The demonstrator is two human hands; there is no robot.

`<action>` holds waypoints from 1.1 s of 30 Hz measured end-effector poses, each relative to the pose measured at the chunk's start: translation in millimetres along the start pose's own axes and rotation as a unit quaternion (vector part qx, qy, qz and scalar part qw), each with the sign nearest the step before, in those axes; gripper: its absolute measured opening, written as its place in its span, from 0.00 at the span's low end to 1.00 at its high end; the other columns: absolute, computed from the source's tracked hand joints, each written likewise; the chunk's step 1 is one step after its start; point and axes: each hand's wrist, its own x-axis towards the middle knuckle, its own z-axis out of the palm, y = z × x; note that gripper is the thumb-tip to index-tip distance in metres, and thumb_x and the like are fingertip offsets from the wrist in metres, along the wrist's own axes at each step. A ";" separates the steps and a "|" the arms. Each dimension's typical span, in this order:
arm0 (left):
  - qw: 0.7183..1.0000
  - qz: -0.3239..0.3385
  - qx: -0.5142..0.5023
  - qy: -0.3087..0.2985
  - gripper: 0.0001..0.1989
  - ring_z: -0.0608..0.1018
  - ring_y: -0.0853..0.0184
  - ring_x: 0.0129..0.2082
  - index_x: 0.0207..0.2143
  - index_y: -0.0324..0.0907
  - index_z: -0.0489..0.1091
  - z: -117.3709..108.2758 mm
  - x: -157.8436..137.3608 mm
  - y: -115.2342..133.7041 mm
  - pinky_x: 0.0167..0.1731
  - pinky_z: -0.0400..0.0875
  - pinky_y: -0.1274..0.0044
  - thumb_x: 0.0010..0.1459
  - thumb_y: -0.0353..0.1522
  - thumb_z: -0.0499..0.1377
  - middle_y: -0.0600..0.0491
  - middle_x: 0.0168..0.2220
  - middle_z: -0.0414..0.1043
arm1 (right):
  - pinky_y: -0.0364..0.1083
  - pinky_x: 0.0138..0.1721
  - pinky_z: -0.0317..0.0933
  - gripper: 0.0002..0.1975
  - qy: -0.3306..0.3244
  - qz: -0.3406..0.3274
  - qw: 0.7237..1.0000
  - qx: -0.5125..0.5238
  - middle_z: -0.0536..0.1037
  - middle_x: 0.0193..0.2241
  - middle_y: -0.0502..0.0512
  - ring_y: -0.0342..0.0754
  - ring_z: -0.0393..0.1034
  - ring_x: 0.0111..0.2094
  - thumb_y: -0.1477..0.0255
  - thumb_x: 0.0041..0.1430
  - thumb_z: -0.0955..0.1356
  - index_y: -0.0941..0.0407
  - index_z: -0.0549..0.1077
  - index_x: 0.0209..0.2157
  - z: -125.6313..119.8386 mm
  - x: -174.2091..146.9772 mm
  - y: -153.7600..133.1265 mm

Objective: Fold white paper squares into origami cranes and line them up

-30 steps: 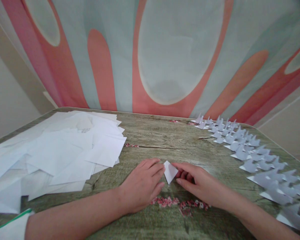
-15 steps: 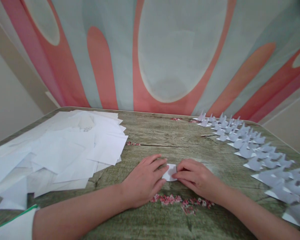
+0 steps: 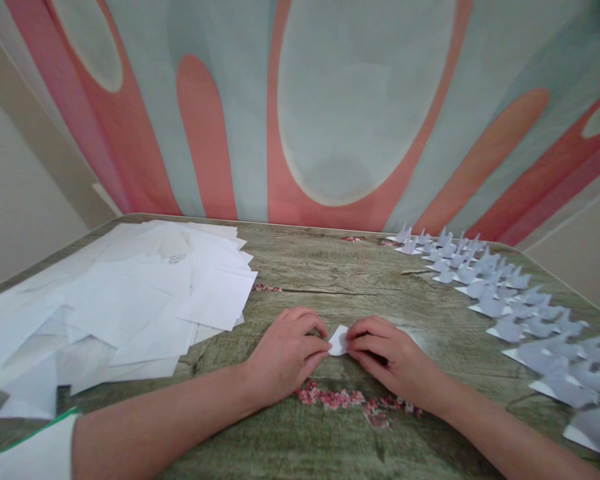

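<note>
Both hands on one small folded white paper (image 3: pixel 338 341), sitting between them just over the bench (image 3: pixel 325 267); can't tell if it touches the surface. Left hand (image 3: pixel 290 353) grips its left edge at the fingertips, right hand (image 3: pixel 395 357) pinches its right edge between thumb and fingers. Fold detail too small to read. Left of the hands and farther out: loose, overlapping pile of white sheets (image 3: pixel 135 300), small dark marks on one. Right of the hands, well apart: rows of folded paper figures (image 3: pixel 490 303) with upright points, running away to the far edge. Pink flower print (image 3: pixel 335 398) just nearside of the hands.
</note>
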 end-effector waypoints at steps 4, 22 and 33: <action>1.000 -0.010 -0.006 0.003 0.07 0.67 0.64 0.43 0.36 0.44 0.74 1.5 1.0 -4.1 0.44 0.60 0.69 0.57 0.29 0.55 0.52 0.37 0.70 | 0.46 0.40 0.62 0.07 0.031 0.052 0.997 0.039 0.72 0.35 0.55 0.46 0.67 0.38 0.77 0.58 0.63 0.55 0.72 0.34 2.7 -1.0 -0.9; 0.999 -0.028 -0.025 0.004 0.05 0.68 0.65 0.39 0.33 0.43 0.72 4.3 7.2 -3.8 0.40 0.61 0.72 0.56 0.33 0.58 0.54 0.34 0.69 | 0.45 0.38 0.61 0.06 0.041 0.126 0.988 0.079 0.71 0.32 0.53 0.45 0.67 0.35 0.78 0.55 0.64 0.56 0.71 0.28 3.0 7.6 -2.7; 0.999 -0.035 -0.013 0.003 0.05 0.68 0.65 0.38 0.33 0.42 0.71 4.8 7.2 -3.0 0.41 0.61 0.71 0.56 0.30 0.56 0.53 0.34 0.69 | 0.46 0.41 0.59 0.05 0.048 0.155 0.983 0.082 0.69 0.36 0.54 0.46 0.66 0.38 0.78 0.53 0.65 0.56 0.71 0.26 3.5 10.6 0.3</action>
